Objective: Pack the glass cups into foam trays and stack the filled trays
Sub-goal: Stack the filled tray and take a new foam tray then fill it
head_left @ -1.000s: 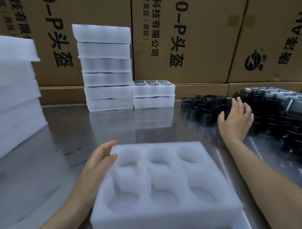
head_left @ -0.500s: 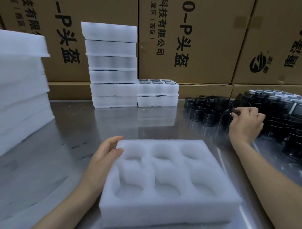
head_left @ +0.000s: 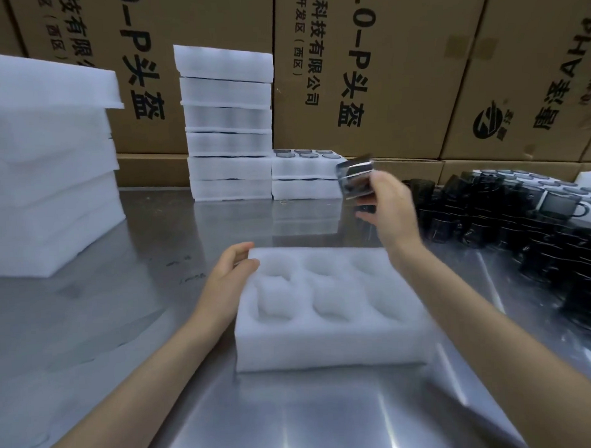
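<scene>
While your right hand point(head_left: 389, 203) carried a glass cup point(head_left: 355, 178) above the table's far side, the foam tray point(head_left: 328, 343) sat empty near its front edge.
You gripped the cup with curled fingers; your left hand point(head_left: 227, 276) lay relaxed against the tray's left corner. Best lowered upright into a pocket, tray steadied.

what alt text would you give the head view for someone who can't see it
A person's right hand holds a dark glass cup in the air above an empty six-pocket foam tray on a steel table, while the left hand rests against the tray's left edge. More dark cups lie heaped at right; filled trays are stacked behind.
</scene>
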{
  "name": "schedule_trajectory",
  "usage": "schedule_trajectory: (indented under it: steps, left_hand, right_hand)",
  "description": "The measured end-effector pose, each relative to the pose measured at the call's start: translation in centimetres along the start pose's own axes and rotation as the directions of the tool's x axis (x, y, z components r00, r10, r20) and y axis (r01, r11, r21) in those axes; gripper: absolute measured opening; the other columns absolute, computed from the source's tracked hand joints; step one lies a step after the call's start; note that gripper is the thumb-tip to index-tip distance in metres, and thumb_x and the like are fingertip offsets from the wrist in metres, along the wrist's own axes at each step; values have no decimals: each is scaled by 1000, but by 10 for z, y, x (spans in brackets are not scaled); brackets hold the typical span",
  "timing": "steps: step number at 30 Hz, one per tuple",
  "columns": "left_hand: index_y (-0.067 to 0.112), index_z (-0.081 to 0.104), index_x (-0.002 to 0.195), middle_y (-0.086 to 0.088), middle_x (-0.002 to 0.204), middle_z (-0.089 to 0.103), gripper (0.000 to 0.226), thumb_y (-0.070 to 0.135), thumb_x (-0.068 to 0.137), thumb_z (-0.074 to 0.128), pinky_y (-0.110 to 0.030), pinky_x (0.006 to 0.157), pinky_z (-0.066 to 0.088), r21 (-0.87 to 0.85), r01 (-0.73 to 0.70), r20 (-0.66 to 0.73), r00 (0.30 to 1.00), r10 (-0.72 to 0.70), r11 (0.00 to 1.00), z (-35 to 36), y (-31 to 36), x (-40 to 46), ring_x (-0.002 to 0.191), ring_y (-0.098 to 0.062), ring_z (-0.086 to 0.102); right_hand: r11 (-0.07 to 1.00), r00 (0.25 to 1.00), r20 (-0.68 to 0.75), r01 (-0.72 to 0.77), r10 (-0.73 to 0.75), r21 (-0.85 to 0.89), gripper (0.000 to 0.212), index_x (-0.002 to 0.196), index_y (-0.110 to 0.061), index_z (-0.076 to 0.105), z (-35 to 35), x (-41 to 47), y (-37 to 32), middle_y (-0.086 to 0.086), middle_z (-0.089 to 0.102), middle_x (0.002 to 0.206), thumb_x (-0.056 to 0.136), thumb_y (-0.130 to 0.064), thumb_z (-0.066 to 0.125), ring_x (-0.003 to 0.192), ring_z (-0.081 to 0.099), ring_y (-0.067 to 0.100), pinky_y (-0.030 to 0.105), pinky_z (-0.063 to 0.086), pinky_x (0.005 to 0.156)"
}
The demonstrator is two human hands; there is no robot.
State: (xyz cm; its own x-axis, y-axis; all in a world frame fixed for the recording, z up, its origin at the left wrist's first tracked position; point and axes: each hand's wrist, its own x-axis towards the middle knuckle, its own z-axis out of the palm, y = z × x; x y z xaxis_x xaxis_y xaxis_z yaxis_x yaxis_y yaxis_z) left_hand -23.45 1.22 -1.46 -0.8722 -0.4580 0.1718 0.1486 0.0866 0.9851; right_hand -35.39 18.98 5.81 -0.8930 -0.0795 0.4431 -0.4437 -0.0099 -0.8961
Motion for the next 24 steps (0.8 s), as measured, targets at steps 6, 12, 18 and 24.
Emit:
schedule_trajectory:
  steps: [6,12,18,24]
  left_hand:
    - [10,55,123,-2,113,59,28,8,95,49,-14,75,44,62,-41,1,999,41,997,-1,2,-1,98,-12,55]
    - [12,61,112,-2,107,65,21,9,94,48,-30,91,41,51,-33,18,999,32,998,0,0,-2,103,-16,56]
    - [25,65,94,19,86,69,30,4,95,45,-1,64,40,14,-134,79,988,133,991,0,5,-5,76,15,59]
    - [20,62,112,8,110,64,35,7,101,31,-5,74,45,26,-100,70,993,98,995,-5,-1,-2,92,5,60]
  right_hand:
    - [803,872,482,349,-89,-482,36,91,-6,62,45,-56,-9,5,62,92,102,-28,36,89,54,22,41,44,79]
    - [615,749,637,593,-185,-519,22,99,-14,56,44,-65,-3,-2,53,97,101,-21,35,93,42,15,37,41,76]
    - [561,731,661,623,-168,-546,22,98,-16,53,36,-67,-3,-4,53,93,102,-23,32,92,40,14,39,44,73]
    - [531,705,696,645,-137,-549,19,95,-20,51,28,-68,-3,-9,50,87,101,-23,33,88,37,14,38,43,70]
